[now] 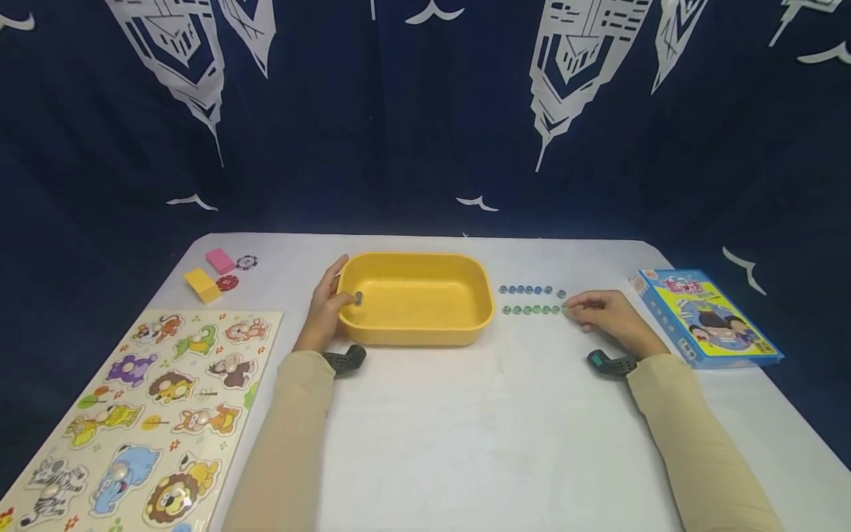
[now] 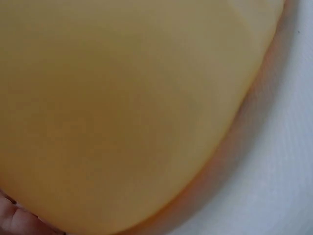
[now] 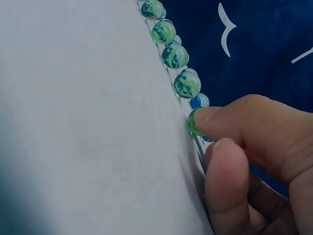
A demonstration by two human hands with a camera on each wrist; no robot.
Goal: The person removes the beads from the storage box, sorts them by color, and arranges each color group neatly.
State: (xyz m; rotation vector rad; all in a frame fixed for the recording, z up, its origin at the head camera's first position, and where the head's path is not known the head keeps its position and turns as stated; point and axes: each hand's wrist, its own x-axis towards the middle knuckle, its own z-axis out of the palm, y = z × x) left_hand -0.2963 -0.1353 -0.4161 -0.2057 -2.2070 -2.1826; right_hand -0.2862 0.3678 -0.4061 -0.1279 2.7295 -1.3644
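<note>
My left hand [image 1: 322,314] grips the left end of a yellow plastic tray [image 1: 415,338], thumb over the rim on the inside. Right at that thumb's tip lie small glass marbles [image 1: 358,298]; the left wrist view shows mostly the tray's wall [image 2: 122,112]. On the right, the index fingertip of my right hand [image 1: 608,318] touches a green marble [image 3: 192,124] at the near end of a row of green marbles [image 3: 187,84]. The right thumb stands a little apart from it. Behind runs a row of blue marbles [image 1: 529,290].
At left lies an animal puzzle board [image 1: 162,414]. Beyond it are yellow [image 1: 202,285] and pink [image 1: 220,261] blocks with red [image 1: 227,283] and black-and-white [image 1: 247,262] chips. A blue-and-yellow box [image 1: 711,318] lies at the right, and a navy curtain [image 1: 372,148] hangs behind.
</note>
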